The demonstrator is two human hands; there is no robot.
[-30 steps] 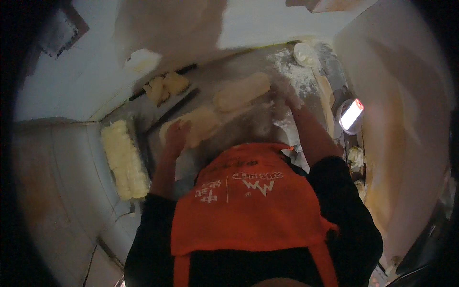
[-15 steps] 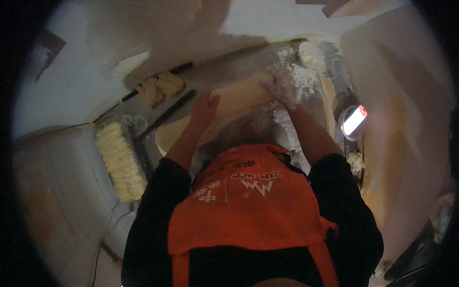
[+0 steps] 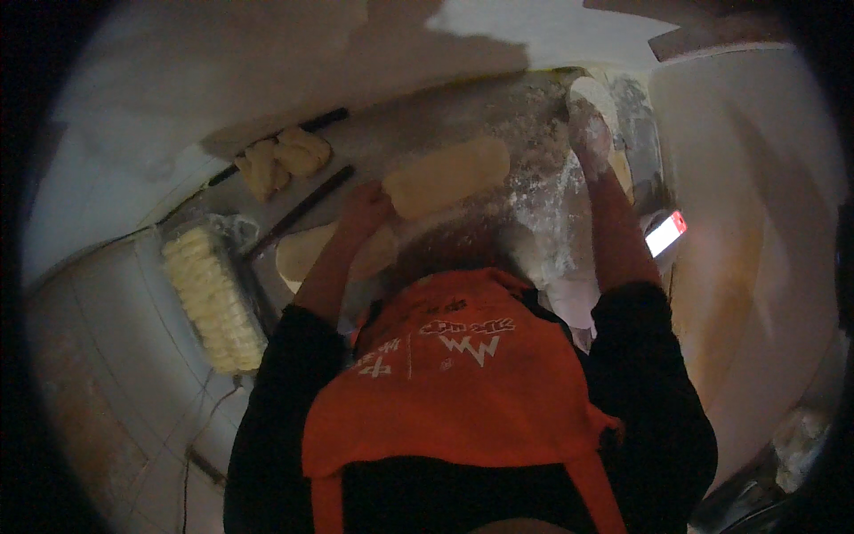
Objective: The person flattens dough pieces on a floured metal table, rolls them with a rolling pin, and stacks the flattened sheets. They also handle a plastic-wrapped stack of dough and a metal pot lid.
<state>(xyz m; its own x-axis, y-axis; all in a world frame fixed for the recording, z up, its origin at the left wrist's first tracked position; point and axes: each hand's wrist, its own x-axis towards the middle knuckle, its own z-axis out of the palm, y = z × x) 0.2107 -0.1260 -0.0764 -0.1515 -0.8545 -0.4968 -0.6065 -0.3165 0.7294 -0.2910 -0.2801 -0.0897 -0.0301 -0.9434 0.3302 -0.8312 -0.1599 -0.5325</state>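
On the floured worktop [image 3: 534,116] in front of me, my left hand [image 3: 363,209] rests against the near-left end of a long, pale slab of dough [image 3: 447,176]; the fingers curl loosely at its edge, touching it rather than gripping. My right hand [image 3: 589,133] is stretched far out to the right, well apart from the slab, down in a white heap of flour [image 3: 594,93] by the back corner. It is dusted white, and I cannot tell whether the fingers are spread or closed on a pinch.

Closer to me, half hidden by my left forearm, lies a 2nd flattened piece of dough [image 3: 307,254]. Beside it runs a dark rolling stick [image 3: 298,214], with another dark rod [image 3: 311,122] further back next to a knotted lump of dough [image 3: 280,160]. At my left sits a tray of pale dough strips [image 3: 212,298]. A small lit screen [image 3: 665,233] glows by my right forearm.

What I judge could go wrong: with only 1 hand on the slab and my weight leaning right, a careless tug could stretch or tear the soft end. The bare, dark patch of worktop near my apron [image 3: 445,392] looks thinly floured, so dough dragged there could stick. My right sleeve passes close to the screen and could knock it.
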